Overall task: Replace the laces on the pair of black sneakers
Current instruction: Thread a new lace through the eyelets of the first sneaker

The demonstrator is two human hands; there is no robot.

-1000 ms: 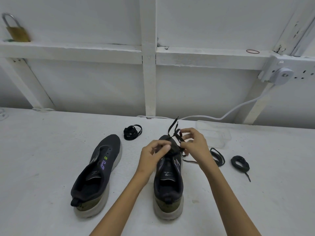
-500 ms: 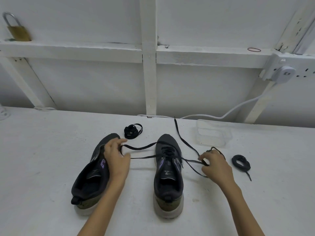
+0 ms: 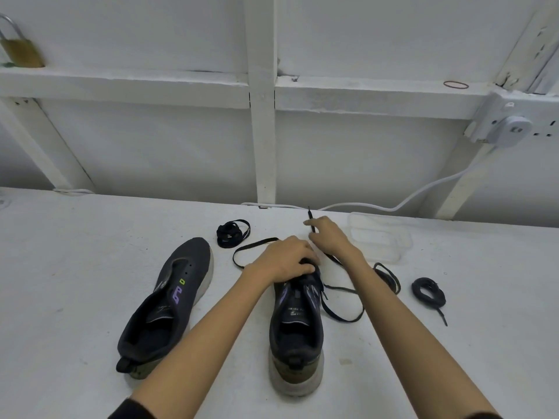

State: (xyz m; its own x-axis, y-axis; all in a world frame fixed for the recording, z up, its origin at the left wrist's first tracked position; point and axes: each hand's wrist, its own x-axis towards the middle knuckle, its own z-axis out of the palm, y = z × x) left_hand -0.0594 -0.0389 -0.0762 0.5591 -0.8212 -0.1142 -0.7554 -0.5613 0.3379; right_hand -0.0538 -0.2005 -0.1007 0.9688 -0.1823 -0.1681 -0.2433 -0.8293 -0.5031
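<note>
1. The left sneaker point(image 3: 169, 300) is unlaced and lies well left of both hands, with nobody touching it.
2. The left hand point(image 3: 284, 258) has its fingers curled over the front of the right sneaker point(image 3: 296, 328), pinning it down.
3. The right hand point(image 3: 329, 237) is just beyond, fingertips pinching the lace point(image 3: 310, 219) near its tip. The lace trails back toward the eyelets, so I'd guess the right hand threads next.

From my feed, a brass padlock point(image 3: 19, 46) stands on the white ledge point(image 3: 121, 83) at far left, a red rubber band point(image 3: 456, 84) lying on it at right. A white plug point(image 3: 514, 130) sits in the wall socket, its cable point(image 3: 423, 193) running down to the counter point(image 3: 75, 267). A clear plastic box point(image 3: 379, 240) rests near the back edge.
</note>
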